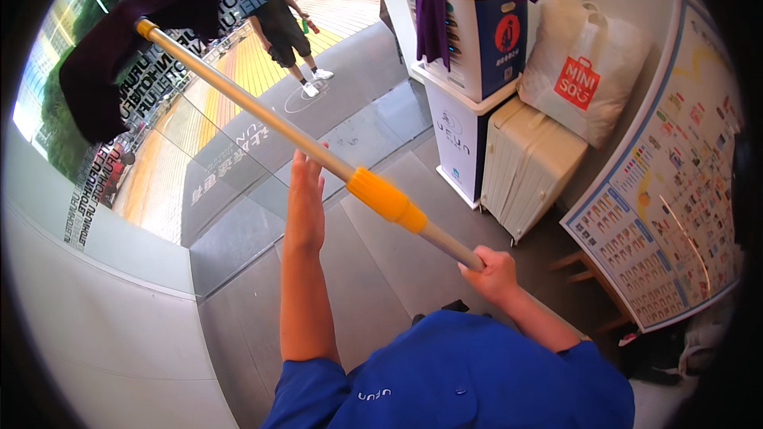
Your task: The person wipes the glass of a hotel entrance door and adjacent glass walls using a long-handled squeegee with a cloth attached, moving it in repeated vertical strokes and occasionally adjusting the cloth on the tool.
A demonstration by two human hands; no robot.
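A telescopic pole with an orange-yellow locking collar (pixel 387 199) runs diagonally across the view. At its upper left end a dark purple cloth (pixel 107 53) hangs over the head, in front of a glass pane (pixel 238 161). My right hand (pixel 492 274) is closed around the lower part of the pole, below the collar. My left hand (pixel 307 202) is raised at the pole's middle, fingers extended and partly behind it, not wrapped around it; contact with the pole cannot be told.
At the right stand a white dispenser cabinet (pixel 456 137) with a purple cloth (pixel 432 9) on top, a beige suitcase (pixel 527 161), a white plastic bag (pixel 587 65) and a printed board (pixel 661 208) by a wooden stool (pixel 602 286). Beyond the glass stands a person (pixel 286 30).
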